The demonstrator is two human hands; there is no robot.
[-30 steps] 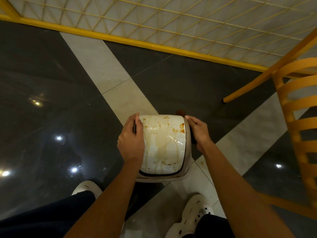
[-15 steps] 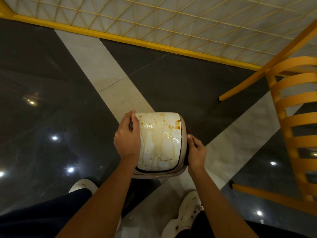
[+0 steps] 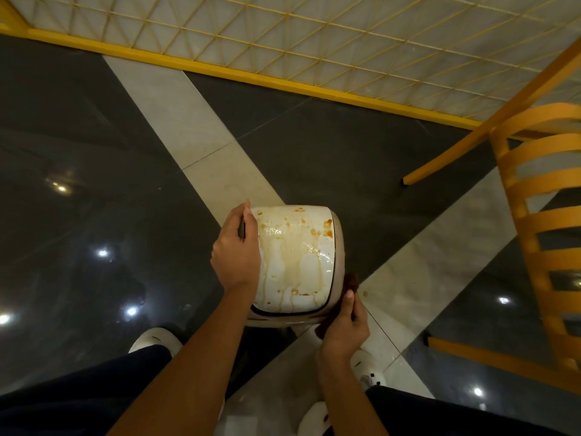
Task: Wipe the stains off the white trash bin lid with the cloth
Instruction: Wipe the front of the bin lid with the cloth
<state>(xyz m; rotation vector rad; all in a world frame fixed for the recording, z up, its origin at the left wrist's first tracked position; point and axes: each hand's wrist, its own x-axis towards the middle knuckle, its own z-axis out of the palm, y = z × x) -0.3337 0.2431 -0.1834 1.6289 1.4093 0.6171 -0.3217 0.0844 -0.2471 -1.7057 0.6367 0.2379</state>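
The white trash bin lid (image 3: 294, 259) tops a small bin on the floor between my feet; brown and orange stains and drip marks run across it. My left hand (image 3: 237, 250) grips the lid's left edge, fingers curled over the side. My right hand (image 3: 344, 325) is at the bin's near right corner and holds a dark brown cloth (image 3: 351, 282), which sticks up above my thumb against the bin's right side. Most of the cloth is hidden behind my hand.
A yellow slatted chair (image 3: 534, 234) stands close on the right, one leg (image 3: 490, 365) reaching toward my right foot. A yellow-framed lattice panel (image 3: 283, 42) runs along the far side. My white shoes (image 3: 154, 339) flank the bin on the dark glossy floor.
My right hand has slid from the lid's far right corner back along the right side to the near right corner, and the brown cloth now shows above it. My left hand has stayed put.
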